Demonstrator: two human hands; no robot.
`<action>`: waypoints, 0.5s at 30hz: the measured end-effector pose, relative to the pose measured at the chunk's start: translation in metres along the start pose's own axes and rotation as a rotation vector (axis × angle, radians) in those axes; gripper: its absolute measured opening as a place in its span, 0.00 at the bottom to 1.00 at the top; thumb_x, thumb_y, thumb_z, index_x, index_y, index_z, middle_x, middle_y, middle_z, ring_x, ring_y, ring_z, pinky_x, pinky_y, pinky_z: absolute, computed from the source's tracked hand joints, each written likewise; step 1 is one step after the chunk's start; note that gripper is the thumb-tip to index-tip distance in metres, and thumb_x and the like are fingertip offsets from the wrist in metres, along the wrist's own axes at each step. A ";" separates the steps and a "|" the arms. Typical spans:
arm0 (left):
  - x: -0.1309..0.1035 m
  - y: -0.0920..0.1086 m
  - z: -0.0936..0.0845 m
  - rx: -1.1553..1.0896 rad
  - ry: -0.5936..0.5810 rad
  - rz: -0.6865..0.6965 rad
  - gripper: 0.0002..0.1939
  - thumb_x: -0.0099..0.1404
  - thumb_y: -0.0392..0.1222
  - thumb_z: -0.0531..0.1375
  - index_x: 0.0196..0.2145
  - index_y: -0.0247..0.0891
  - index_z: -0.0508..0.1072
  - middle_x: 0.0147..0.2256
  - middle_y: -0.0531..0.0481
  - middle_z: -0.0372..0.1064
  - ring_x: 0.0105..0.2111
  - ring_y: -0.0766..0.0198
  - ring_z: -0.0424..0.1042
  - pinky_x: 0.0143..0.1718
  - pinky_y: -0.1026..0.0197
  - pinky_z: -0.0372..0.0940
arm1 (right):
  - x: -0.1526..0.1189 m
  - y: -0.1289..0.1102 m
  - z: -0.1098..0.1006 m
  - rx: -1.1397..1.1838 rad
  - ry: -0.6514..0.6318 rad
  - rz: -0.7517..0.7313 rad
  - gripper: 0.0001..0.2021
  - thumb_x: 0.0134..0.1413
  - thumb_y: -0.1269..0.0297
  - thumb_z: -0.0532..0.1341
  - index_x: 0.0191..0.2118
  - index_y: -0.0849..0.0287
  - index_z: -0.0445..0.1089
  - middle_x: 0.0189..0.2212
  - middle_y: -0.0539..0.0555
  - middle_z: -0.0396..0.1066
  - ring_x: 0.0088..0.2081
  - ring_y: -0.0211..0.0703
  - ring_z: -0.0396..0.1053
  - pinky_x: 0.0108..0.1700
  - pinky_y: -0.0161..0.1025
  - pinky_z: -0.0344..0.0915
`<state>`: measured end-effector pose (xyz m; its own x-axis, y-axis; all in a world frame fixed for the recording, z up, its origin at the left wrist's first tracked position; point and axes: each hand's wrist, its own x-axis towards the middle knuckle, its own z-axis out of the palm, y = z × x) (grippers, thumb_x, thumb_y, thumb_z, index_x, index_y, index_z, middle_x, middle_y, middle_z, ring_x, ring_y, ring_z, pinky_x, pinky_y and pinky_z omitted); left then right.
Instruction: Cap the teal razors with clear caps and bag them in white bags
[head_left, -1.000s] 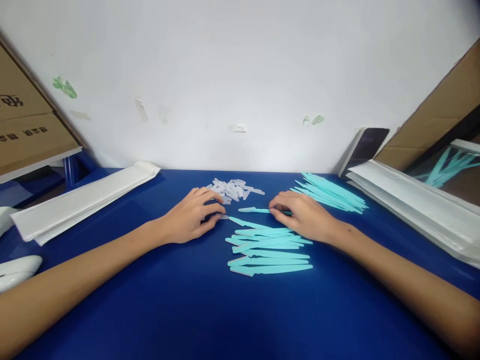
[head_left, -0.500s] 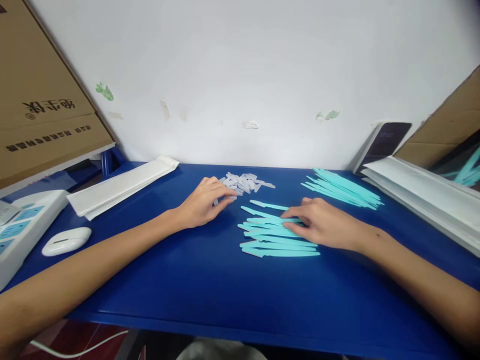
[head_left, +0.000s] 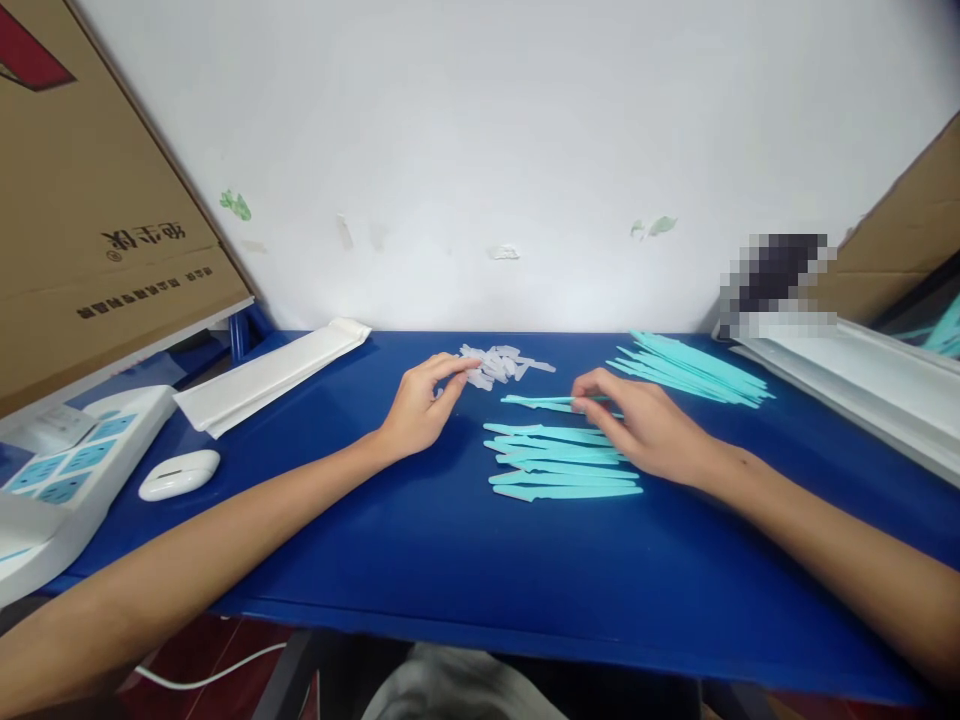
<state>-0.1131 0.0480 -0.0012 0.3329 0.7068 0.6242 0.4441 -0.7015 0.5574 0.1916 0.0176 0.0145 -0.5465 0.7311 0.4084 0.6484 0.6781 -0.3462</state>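
My left hand (head_left: 427, 400) is beside a small heap of translucent whitish pieces (head_left: 499, 365), its thumb and fingertips pinched at the heap's left edge; what they hold is too small to make out. Between the thumb and fingers of my right hand (head_left: 637, 420) is the right end of a thin turquoise stick (head_left: 544, 402). Several turquoise sticks (head_left: 562, 465) lie in a loose row below it, pointing left to right. A second bunch of turquoise sticks (head_left: 690, 370) lies farther back on the right.
On the blue table (head_left: 450, 560) are a white earphone case (head_left: 180, 474), a power strip (head_left: 90, 480) and a folded white sleeve (head_left: 277, 375) at left. White packaging (head_left: 892, 385) stands at right. A cardboard box (head_left: 97, 170) leans at the left by the white wall.
My right hand has risen slightly from the row and now pinches a stick at its back. My left hand's fingertips have drawn closer together at the heap. The camera view has shifted a little.
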 end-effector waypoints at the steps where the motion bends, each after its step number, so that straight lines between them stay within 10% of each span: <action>1: 0.000 -0.001 0.001 0.005 -0.001 0.012 0.14 0.74 0.43 0.56 0.49 0.38 0.78 0.41 0.45 0.76 0.41 0.60 0.74 0.45 0.58 0.66 | 0.000 -0.001 0.001 -0.005 -0.009 0.005 0.10 0.71 0.58 0.50 0.46 0.56 0.65 0.32 0.52 0.72 0.27 0.41 0.65 0.31 0.39 0.60; 15: -0.001 0.003 0.003 0.029 -0.047 0.018 0.12 0.71 0.48 0.62 0.43 0.39 0.81 0.36 0.48 0.81 0.34 0.60 0.79 0.39 0.60 0.71 | 0.003 0.003 0.003 -0.106 0.064 0.058 0.13 0.70 0.61 0.50 0.47 0.57 0.71 0.37 0.55 0.76 0.32 0.44 0.70 0.35 0.42 0.61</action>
<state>-0.1098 0.0455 -0.0023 0.3796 0.6984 0.6067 0.4616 -0.7114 0.5300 0.1902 0.0217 0.0124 -0.4738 0.7603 0.4445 0.7321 0.6205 -0.2809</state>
